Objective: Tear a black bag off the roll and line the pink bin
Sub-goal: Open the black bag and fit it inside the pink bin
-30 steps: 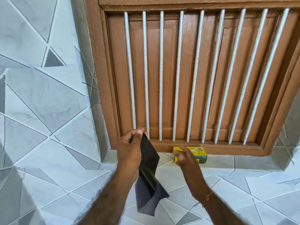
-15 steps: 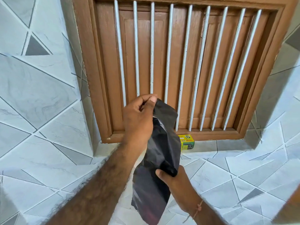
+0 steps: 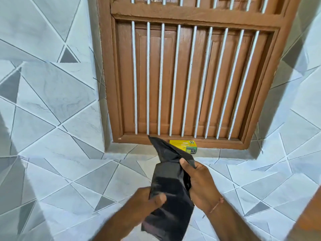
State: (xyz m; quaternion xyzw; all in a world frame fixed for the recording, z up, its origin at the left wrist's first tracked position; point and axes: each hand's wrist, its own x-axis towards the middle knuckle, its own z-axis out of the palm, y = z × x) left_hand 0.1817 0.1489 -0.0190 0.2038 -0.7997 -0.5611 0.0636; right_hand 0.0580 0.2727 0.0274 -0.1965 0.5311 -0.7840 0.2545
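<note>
A folded black bag (image 3: 169, 185) hangs in front of me, its top corner sticking up toward the window sill. My left hand (image 3: 147, 200) pinches its left edge near the middle, thumb on the front. My right hand (image 3: 198, 181) grips the right edge a little higher, fingers curled around the plastic. The yellow box of bags (image 3: 184, 146) lies on the tiled ledge under the window, apart from both hands. The pink bin is not in view.
A brown wooden window (image 3: 191, 75) with white vertical bars fills the wall ahead. Grey and white tiled walls (image 3: 52, 101) flank it, with a tiled ledge (image 3: 225, 164) below. A brown edge (image 3: 309, 216) shows at the lower right.
My right hand left the yellow box on the ledge and took hold of the bag. My left hand dropped from the bag's top to its middle, and both hands came lower and nearer.
</note>
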